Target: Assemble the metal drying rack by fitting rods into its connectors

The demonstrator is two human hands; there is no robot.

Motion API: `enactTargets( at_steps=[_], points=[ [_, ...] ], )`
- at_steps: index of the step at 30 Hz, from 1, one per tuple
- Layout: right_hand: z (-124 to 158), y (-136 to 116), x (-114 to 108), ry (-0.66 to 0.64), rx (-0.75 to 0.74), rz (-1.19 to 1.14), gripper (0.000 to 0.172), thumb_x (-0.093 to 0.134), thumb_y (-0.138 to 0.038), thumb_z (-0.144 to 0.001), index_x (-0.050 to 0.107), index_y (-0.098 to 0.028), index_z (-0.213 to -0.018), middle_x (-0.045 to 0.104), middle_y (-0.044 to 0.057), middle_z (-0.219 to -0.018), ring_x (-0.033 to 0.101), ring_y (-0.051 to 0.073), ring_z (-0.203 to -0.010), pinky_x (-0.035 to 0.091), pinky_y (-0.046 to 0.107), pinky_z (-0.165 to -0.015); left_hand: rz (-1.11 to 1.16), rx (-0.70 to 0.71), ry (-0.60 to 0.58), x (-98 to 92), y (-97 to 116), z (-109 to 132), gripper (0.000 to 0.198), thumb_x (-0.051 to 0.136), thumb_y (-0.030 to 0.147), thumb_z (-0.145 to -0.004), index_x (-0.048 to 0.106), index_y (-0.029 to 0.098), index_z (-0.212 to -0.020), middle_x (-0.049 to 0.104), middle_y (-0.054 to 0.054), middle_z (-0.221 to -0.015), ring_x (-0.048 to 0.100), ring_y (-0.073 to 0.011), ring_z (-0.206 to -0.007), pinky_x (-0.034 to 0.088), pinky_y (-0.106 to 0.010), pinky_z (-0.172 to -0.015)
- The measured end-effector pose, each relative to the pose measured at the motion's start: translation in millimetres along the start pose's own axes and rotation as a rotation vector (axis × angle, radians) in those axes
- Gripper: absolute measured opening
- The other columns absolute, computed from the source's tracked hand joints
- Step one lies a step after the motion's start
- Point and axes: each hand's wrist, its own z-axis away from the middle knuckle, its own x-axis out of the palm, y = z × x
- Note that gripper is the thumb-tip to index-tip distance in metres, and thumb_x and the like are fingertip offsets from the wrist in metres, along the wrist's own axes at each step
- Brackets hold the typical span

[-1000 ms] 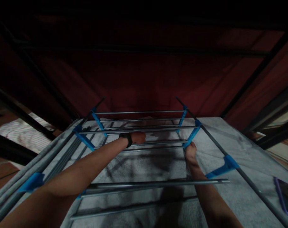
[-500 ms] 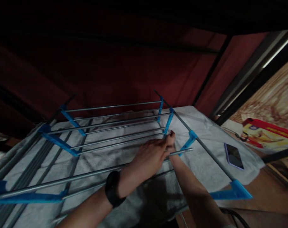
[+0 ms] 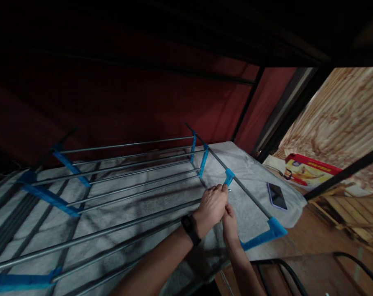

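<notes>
A clothes drying rack (image 3: 127, 187) of grey metal rods and blue plastic connectors lies flat on a pale towel (image 3: 254, 172). My left hand (image 3: 212, 205), with a black watch on its wrist, is closed around the right end of a long grey rod (image 3: 112, 230), just below a blue connector (image 3: 228, 177) on the rack's right side rail. My right hand (image 3: 230, 224) sits directly under the left hand and touches it. Its fingers are hidden behind the left hand, so what it holds is not visible.
A phone (image 3: 277, 195) lies on the towel's right edge. Beyond it a red and yellow box (image 3: 309, 170) and wooden slats (image 3: 349, 207) rest on the floor. A black metal frame (image 3: 297, 265) stands at the lower right. Dark red fabric hangs behind the rack.
My view has swung to the right. My left hand has moved from the middle rods to the right rail, and both hands now meet at the rod's end by the blue connector.
</notes>
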Motion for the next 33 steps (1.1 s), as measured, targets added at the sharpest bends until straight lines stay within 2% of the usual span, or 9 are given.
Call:
enactTargets(
  at_steps=[2,4,7,11,14,17,22,25,33],
  points=[
    [-3.3,-3.4,-18.4,0.075,-0.017,0.003,0.028,0.061,-0.044,-0.080,0.065,-0.021,-0.096,0.071,0.007,-0.096,0.066,0.023,-0.090,0.054,0.039,-0.082,-0.005,0.006,0.014,6.9,-1.0,-6.6,0.037,0.038,0.012,-0.099,0.051,0.011,-0.134,0.069,-0.014,-0.114,0.070,-0.0242,-0.102,0.056,-0.034,-0.084],
    [-11.2,-10.7,-25.6,0.147,-0.083,0.050,0.034,0.059,-0.040,-0.082,0.063,-0.021,-0.111,0.068,0.010,-0.115,0.063,0.024,-0.106,0.051,0.042,-0.094,-0.007,-0.004,0.039,9.6,-2.1,-11.4,0.034,0.040,0.014,-0.100,0.053,0.012,-0.131,0.071,-0.013,-0.110,0.072,-0.0246,-0.096,0.056,-0.034,-0.079],
    [-24.9,-23.6,-20.0,0.108,-0.131,0.071,0.044,0.057,-0.038,-0.085,0.059,-0.021,-0.126,0.062,0.014,-0.132,0.059,0.026,-0.120,0.047,0.044,-0.104,0.008,-0.036,0.065,7.0,-3.0,-15.3,0.028,0.043,0.019,-0.100,0.055,0.015,-0.125,0.073,-0.011,-0.104,0.073,-0.0250,-0.092,0.056,-0.034,-0.076],
    [-37.7,-35.1,-3.7,0.035,-0.151,0.019,0.050,0.058,-0.036,-0.087,0.056,-0.019,-0.134,0.061,0.015,-0.137,0.060,0.027,-0.122,0.044,0.047,-0.109,0.004,-0.065,0.059,-1.7,-3.2,-18.5,0.026,0.040,0.022,-0.102,0.055,0.015,-0.122,0.074,-0.011,-0.094,0.074,-0.0261,-0.092,0.056,-0.034,-0.075],
    [-45.3,-40.5,3.6,-0.003,-0.193,0.012,0.052,0.059,-0.034,-0.085,0.057,-0.019,-0.135,0.062,0.013,-0.137,0.060,0.027,-0.123,0.044,0.047,-0.110,-0.003,-0.066,0.033,-9.4,-2.7,-21.1,0.027,0.037,0.024,-0.103,0.056,0.015,-0.121,0.075,-0.012,-0.094,0.074,-0.0267,-0.094,0.056,-0.035,-0.078],
    [-53.8,-45.6,4.7,0.002,-0.222,0.064,0.048,0.058,-0.036,-0.085,0.062,-0.018,-0.129,0.065,0.014,-0.133,0.060,0.028,-0.124,0.043,0.047,-0.111,-0.008,-0.083,-0.009,-17.4,-2.2,-23.6,0.029,0.037,0.028,-0.104,0.057,0.016,-0.122,0.075,-0.013,-0.096,0.073,-0.0272,-0.097,0.055,-0.036,-0.080],
    [-63.4,-52.6,-0.1,-0.003,-0.256,0.218,0.032,0.055,-0.040,-0.087,0.070,-0.018,-0.104,0.073,0.012,-0.108,0.066,0.029,-0.105,0.048,0.046,-0.101,-0.028,-0.097,-0.055,-28.3,-4.1,-26.4,0.029,0.037,0.030,-0.104,0.058,0.020,-0.120,0.075,-0.011,-0.096,0.073,-0.0280,-0.097,0.055,-0.036,-0.078],
    [-63.5,-55.8,-1.6,-0.017,-0.291,0.233,0.027,0.054,-0.040,-0.088,0.070,-0.021,-0.099,0.073,0.008,-0.096,0.066,0.027,-0.100,0.049,0.044,-0.098,-0.036,-0.088,-0.070,-31.2,-5.9,-26.6,0.029,0.034,0.029,-0.105,0.059,0.022,-0.117,0.075,-0.009,-0.095,0.073,-0.0272,-0.097,0.054,-0.036,-0.077],
    [-62.7,-57.4,-1.9,-0.043,-0.289,0.222,0.028,0.055,-0.043,-0.090,0.070,-0.022,-0.100,0.074,0.008,-0.099,0.066,0.027,-0.100,0.049,0.042,-0.096,-0.006,-0.113,-0.039,-30.5,-7.9,-29.2,0.030,0.037,0.032,-0.104,0.063,0.022,-0.116,0.075,-0.009,-0.095,0.073,-0.0255,-0.097,0.053,-0.033,-0.078]
  ],
)
